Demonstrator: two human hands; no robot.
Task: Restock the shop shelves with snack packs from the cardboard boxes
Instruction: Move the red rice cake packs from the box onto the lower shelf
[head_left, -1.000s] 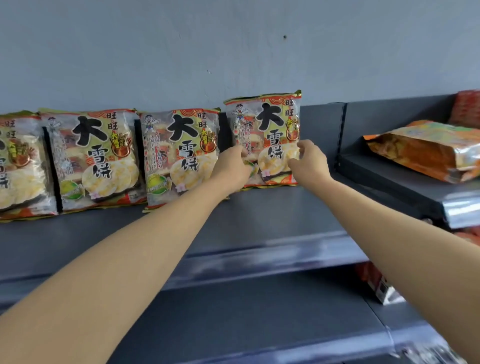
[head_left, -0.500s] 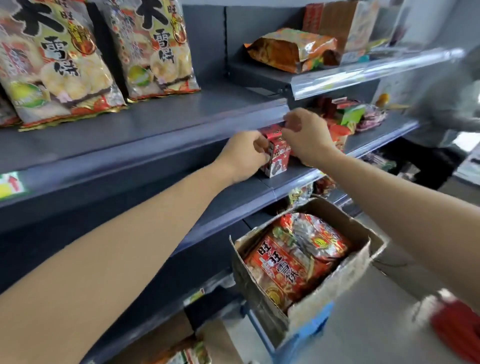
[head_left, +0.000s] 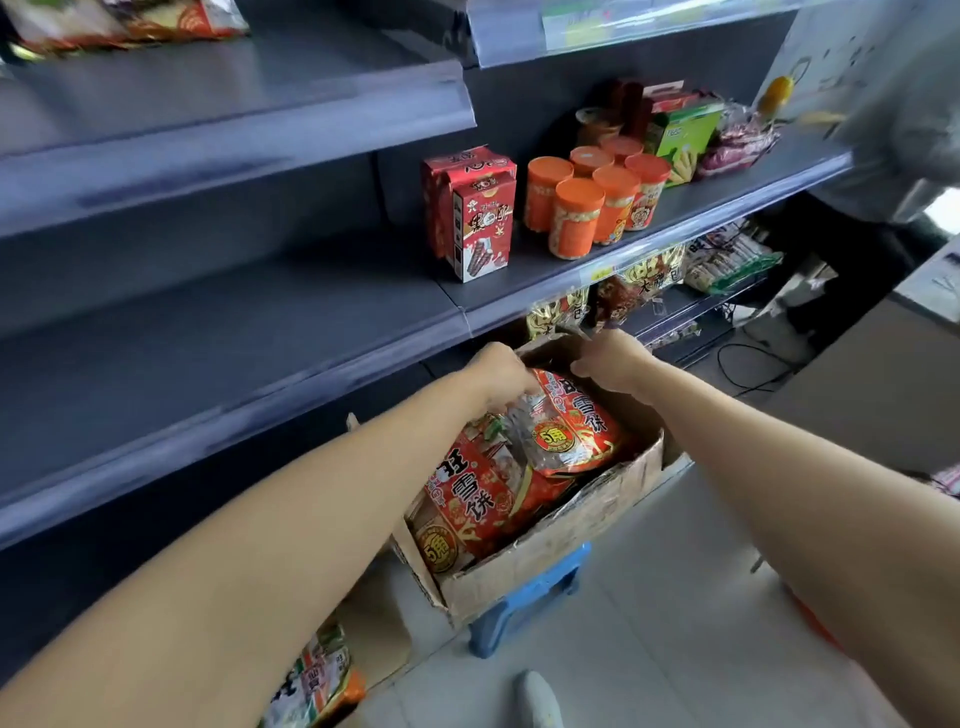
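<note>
Both hands are now working in the brown cardboard box, no longer at the grey metal shelf. The left hand is gripping the uppermost red foil snack pack, which is lying in the box; the right hand is curling at its top edge, grip indeterminate. Another restocking cycle is starting.

I am in a small shop: dark grey metal shelving edged with clear plastic price strips carries red snack cartons, orange-lidded jars and a green box. Before it, an open brown cardboard box of red snack packs sits on a blue plastic stool.
</note>
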